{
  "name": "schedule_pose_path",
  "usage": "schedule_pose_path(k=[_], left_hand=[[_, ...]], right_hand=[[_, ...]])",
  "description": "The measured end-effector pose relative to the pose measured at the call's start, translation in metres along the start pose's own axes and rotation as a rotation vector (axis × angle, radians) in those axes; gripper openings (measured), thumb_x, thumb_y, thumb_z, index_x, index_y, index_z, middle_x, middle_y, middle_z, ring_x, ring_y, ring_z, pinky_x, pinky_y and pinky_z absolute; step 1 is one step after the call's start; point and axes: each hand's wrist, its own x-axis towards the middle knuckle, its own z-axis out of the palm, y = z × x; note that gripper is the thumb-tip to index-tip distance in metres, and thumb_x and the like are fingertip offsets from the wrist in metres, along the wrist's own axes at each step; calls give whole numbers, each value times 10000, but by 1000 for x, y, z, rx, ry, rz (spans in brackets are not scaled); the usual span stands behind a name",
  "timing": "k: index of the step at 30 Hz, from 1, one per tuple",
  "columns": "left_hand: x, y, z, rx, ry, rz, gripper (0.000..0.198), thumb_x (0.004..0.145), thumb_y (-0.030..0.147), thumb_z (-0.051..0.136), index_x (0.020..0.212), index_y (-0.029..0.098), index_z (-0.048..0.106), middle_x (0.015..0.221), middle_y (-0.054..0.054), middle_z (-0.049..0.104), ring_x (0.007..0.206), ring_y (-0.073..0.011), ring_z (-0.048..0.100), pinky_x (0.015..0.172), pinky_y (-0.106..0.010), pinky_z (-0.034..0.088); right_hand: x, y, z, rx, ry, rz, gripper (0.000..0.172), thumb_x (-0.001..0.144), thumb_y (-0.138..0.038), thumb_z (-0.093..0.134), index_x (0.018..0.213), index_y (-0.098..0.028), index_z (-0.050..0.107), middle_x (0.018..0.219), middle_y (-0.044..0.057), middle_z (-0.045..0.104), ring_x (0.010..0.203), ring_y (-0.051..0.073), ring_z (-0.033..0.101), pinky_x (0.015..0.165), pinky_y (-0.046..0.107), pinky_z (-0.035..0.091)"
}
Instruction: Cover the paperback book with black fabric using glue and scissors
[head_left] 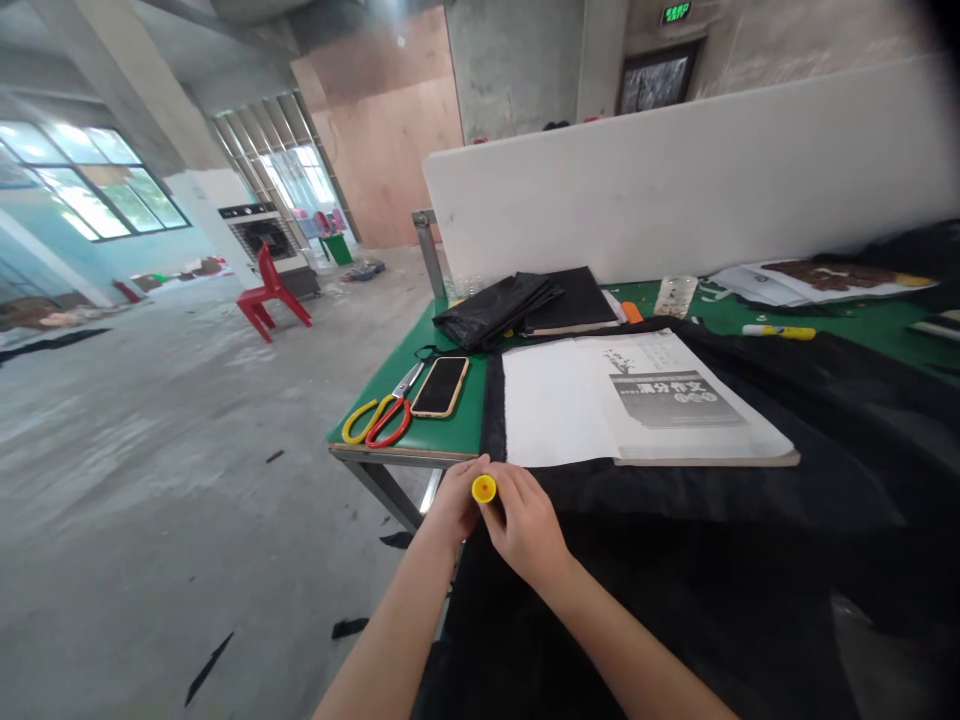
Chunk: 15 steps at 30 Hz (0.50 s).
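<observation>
Both of my hands are closed around a yellow glue stick, its round end facing me and the rest of it hidden by my fingers. My left hand wraps it from the left, while my right hand grips it from the right. They meet just in front of the table's near edge. Beyond them lies an open book with a blank white page and a printed page. Scissors with one yellow and one red handle rest left of it, beside a phone.
Black cloth covers the near side of the green table. Behind the book are a folded black bag, a dark book, a plastic cup and a yellow-and-white tube. A red chair stands on the floor.
</observation>
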Motion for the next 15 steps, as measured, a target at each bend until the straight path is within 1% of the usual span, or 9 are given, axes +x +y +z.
schedule_pose_path(k=[2,4,7,11,13,15], left_hand=[[-1,0,1,-11,-5,-9,360,550,360,801,578,147,511,505,45,500,486,-86,497,503,-220,384],[-1,-1,2,-16,1,-10,377,543,356,806,564,156,487,490,55,487,470,-80,485,495,-217,379],[1,-2,3,-15,14,-6,347,552,363,799,593,159,522,520,37,541,498,-100,524,533,-235,413],[2,-3,4,0,12,4,311,558,366,794,682,151,606,665,-35,651,638,-170,613,638,-283,462],[1,-3,5,14,16,17,300,569,361,790,702,150,623,686,-42,660,668,-178,621,647,-281,462],[0,-2,6,30,35,29,297,574,361,789,701,148,626,658,-33,648,643,-169,610,619,-272,454]], right_hand=[[-6,3,5,-43,-26,-20,304,852,-132,443,1152,-144,488,1027,125,610,992,226,566,854,413,505],[-14,7,5,-56,-62,-37,313,848,-117,433,1157,-126,480,1049,138,601,1012,230,554,869,420,497],[-32,12,-1,-68,-137,-37,303,850,-112,437,1150,-115,482,1044,140,597,1002,232,549,877,422,490],[-59,11,-10,-70,-198,12,212,854,-136,460,1059,-126,517,912,115,608,845,221,576,750,398,524],[-62,5,-17,-13,-206,56,212,848,-151,485,1058,-139,512,911,105,603,835,212,575,740,383,523],[-55,-4,-23,68,-188,77,235,842,-155,501,1078,-156,501,949,99,600,879,205,571,783,373,515]])
